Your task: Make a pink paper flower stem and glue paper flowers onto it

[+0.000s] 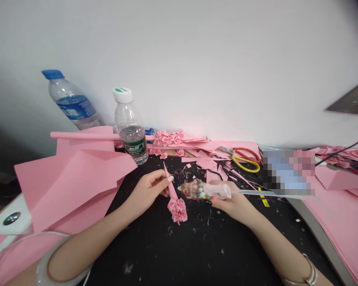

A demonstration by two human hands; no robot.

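Note:
My left hand (147, 190) pinches a pink paper flower (178, 209) by its rolled, cone-shaped stem. The stem's tip points away from me and the ruffled bloom hangs toward me. In my right hand (232, 202) is a hot glue gun (219, 191), its body covered in colourful beads. A clear glue stick (265, 193) juts out of its back end to the right. The gun's nozzle points left, close to the paper stem; whether they touch I cannot tell. My right fingers are partly hidden behind the gun.
A green-labelled water bottle (131, 137) and a blue-capped bottle (73, 101) stand at the back left. Scissors (246, 159) with red and yellow handles lie among pink paper scraps. Pink sheets (74, 178) lie left, more paper (343, 222) right. A blurred-out device (286, 172) sits at right.

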